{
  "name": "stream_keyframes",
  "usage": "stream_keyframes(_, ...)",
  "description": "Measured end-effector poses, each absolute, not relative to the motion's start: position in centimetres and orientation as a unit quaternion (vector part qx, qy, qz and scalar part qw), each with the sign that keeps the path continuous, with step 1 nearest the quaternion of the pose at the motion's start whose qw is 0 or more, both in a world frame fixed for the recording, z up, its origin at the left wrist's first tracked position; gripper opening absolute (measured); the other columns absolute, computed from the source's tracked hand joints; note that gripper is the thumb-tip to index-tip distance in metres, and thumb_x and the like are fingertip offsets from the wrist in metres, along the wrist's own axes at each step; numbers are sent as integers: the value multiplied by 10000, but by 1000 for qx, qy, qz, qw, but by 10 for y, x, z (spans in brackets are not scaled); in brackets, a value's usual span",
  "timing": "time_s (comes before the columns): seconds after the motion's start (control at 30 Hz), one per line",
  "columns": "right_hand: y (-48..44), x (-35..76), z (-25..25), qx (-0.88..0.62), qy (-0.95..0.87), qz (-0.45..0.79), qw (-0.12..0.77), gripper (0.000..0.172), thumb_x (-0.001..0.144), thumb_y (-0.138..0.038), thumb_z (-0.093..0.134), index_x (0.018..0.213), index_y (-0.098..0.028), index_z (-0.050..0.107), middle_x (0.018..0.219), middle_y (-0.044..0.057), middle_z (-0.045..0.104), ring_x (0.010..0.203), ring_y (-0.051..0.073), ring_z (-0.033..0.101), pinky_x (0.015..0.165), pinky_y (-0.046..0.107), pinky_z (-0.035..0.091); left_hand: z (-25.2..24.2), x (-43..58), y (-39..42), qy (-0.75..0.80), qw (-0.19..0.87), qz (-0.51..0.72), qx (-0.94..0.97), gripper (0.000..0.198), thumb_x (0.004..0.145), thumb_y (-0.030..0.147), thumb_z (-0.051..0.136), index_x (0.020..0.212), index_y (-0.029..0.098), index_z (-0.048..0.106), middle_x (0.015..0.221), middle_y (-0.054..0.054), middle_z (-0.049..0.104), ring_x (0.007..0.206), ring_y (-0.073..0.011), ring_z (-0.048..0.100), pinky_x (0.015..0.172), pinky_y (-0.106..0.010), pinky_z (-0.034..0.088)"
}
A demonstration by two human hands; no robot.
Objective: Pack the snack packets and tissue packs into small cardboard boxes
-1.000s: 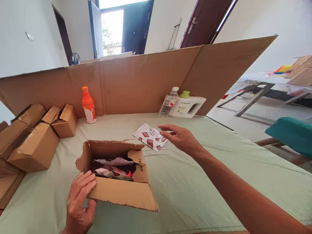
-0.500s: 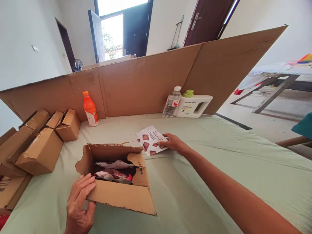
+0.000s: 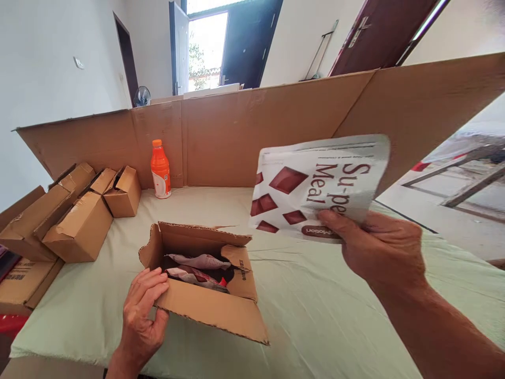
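Note:
My right hand [image 3: 389, 252] holds up a white pouch [image 3: 288, 195] printed "Su-per Meal" with dark red diamond shapes, thumb across its front. The pouch is lifted well off the table, to the right of an open cardboard box [image 3: 213, 310]. My left hand [image 3: 145, 310] grips the near left corner of that box, fingers over the flap edge and thumb below. Inside the box lie pouches, one greyish pouch [image 3: 199, 260] at the back and a red-and-white pouch [image 3: 195, 278] in front; their lower parts are hidden.
An orange bottle [image 3: 161, 171] stands behind the box, by an upright cardboard panel [image 3: 232, 142]. Several closed cardboard boxes [image 3: 79, 223] are stacked on the left side of the pale green cloth [image 3: 315, 316].
My right hand has raised the pouch from the table towards me. It now hides the clear bottle and white jug. The view has shifted; my left hand keeps its grip on the box.

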State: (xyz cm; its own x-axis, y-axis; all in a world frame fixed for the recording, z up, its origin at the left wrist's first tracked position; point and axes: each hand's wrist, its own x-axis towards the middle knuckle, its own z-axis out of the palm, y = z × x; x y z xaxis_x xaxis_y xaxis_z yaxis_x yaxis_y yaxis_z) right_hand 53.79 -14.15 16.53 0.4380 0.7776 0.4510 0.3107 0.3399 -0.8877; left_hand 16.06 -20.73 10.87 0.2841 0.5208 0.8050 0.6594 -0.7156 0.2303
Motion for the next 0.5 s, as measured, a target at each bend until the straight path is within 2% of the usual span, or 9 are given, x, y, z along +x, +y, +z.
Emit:
stream_keyframes(0.07, -151, 518, 178, -510, -547, 134, 650, 95, 825, -410, 783, 823, -315, 780, 749, -15, 768, 624, 230, 718, 527, 367, 623, 107, 160, -208, -371, 66, -472, -797, 369, 866, 36, 490, 1166, 188, 642, 1158, -72, 738, 1208, -202, 653, 1095, -434, 518)
stream_keyframes(0.17, -154, 487, 187, -434, -673, 27, 598, 192, 900, -340, 716, 724, -270, 743, 648, -24, 736, 501, 169, 655, 427, 274, 526, 104, 160, -210, -374, 62, -474, -795, 384, 856, 37, 484, 1173, 187, 641, 1152, -75, 738, 1207, -205, 654, 1107, -444, 511)
stream_keyframes(0.23, -149, 469, 189, -349, -762, -45, 544, 242, 960, -246, 631, 735, -238, 718, 674, -11, 739, 507, 135, 636, 460, 242, 498, 102, 160, -210, -375, 62, -476, -793, 395, 845, 35, 477, 1171, 187, 641, 1139, -75, 742, 1196, -206, 662, 1105, -449, 514)
stream_keyframes(0.37, -129, 446, 181, -204, -867, -147, 431, 284, 1023, -111, 451, 971, -202, 715, 814, 31, 768, 654, 115, 668, 618, 238, 493, 101, 160, -210, -376, 62, -484, -788, 399, 820, 33, 483, 1148, 192, 646, 1114, -76, 752, 1165, -219, 682, 1073, -462, 541)
stream_keyframes(0.43, -120, 440, 172, -186, -896, -160, 371, 311, 1035, -106, 411, 1062, -202, 706, 823, 23, 762, 667, 107, 657, 668, 244, 478, 102, 160, -210, -374, 61, -488, -786, 403, 814, 35, 484, 1146, 195, 645, 1109, -77, 756, 1152, -226, 690, 1057, -473, 551)
stream_keyframes(0.5, -113, 438, 163, -208, -917, -156, 302, 352, 1033, -102, 381, 1057, -207, 716, 769, 7, 734, 632, 110, 624, 662, 255, 448, 102, 161, -210, -372, 61, -491, -786, 404, 819, 42, 487, 1158, 200, 641, 1111, -79, 758, 1142, -233, 697, 1039, -480, 561)
